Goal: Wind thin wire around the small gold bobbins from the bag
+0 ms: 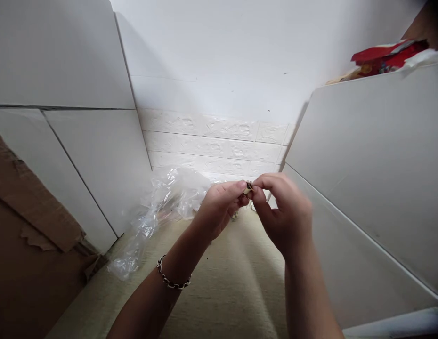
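My left hand (224, 202) is closed, thumb on top, around a small pale thing with dark, bristly bits at its end (247, 187). Its kind is too small to make out. From the right, my right hand (280, 202) pinches at the edge of that same small thing with thumb and forefinger. The two hands meet fingertip to fingertip above the floor. Just below my left fingers, another small light-coloured thing (235, 215) partly shows. A chain bracelet (173, 278) circles my left wrist.
A crumpled clear plastic bag (151, 221) lies left of my hands, on the pale floor (219, 301). White cabinets (92, 165) and torn cardboard (31, 202) stand left. Another white cabinet (367, 155) rises right, a red packet (385, 59) on top. A white brick-patterned wall (219, 132) is ahead.
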The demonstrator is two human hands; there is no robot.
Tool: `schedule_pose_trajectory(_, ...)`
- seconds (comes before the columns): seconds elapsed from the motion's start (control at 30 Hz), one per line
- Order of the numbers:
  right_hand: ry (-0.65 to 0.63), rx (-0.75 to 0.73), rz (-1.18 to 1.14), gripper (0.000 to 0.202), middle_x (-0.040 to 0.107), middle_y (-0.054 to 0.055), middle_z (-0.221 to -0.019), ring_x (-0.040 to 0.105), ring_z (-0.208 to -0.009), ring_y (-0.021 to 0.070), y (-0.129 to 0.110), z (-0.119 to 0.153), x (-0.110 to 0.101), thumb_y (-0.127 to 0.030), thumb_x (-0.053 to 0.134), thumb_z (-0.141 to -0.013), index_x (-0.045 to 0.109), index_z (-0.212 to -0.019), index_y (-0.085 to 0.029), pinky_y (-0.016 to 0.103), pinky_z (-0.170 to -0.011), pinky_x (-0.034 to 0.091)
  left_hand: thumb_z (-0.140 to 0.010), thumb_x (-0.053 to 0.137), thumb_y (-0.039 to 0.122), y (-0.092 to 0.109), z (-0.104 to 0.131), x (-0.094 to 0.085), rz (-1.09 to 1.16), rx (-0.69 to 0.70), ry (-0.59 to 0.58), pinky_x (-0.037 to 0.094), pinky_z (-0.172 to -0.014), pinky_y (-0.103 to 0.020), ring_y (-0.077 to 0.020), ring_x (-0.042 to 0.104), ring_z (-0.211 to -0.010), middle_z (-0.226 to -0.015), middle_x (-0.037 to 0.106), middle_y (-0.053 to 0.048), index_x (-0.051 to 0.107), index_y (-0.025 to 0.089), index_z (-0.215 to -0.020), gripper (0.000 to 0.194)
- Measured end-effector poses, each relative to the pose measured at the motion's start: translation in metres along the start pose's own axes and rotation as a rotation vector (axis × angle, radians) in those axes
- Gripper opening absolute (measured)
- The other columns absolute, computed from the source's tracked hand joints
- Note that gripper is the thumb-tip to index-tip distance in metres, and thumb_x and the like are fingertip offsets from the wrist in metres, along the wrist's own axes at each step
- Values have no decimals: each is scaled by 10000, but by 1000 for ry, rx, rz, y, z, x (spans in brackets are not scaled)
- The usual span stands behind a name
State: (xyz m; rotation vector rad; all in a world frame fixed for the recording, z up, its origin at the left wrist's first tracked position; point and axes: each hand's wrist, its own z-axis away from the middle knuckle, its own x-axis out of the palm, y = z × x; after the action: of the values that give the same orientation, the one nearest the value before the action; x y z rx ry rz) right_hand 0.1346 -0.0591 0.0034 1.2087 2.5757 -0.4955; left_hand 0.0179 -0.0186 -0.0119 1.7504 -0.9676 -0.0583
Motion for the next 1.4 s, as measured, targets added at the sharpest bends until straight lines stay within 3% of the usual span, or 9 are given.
schedule_pose_trajectory(0.37, -1, -6, 16, 88, 578, -12, -747, 536, -721, 112, 2, 0, -2, -153, 464, -780, 505, -746, -222, 246, -631, 416, -776, 531, 320, -8, 0, -2, 198, -93, -42, 402, -674, -220, -88, 487, -688, -729, 546, -16, 614, 142, -740, 200)
schedule_pose_trajectory(0.77, 10, -33, -57, 140, 607, -7, -800, 565, -754, 109, 0, 1, -2, -156, 482, -779, 567, -841, -248, 251, -658, 456, -772, 531, 306, 1, 1, -2, 97, -48, -62, 379, -671, -228, -93, 467, -688, -691, 526, -19, 605, 125, -692, 210)
schedule_pose_trajectory(1.03, 16, -36, -223, 197, 591, 17, -844, 563, -772, 123, -3, 2, -4, -135, 465, -771, 581, -887, -244, 273, -660, 471, -752, 551, 312, 5, 2, 0, 50, -21, -71, 367, -645, -225, -92, 466, -678, -689, 544, -23, 622, 118, -706, 212)
schedule_pose_trajectory(1.4, -15, -38, -181, 170, 593, 20, -844, 559, -775, 126, -3, 1, -3, -144, 491, -751, 572, -869, -236, 277, -666, 467, -769, 530, 305, 7, 3, -4, -68, 8, -61, 366, -682, -254, -110, 468, -706, -671, 540, -23, 627, 123, -725, 211)
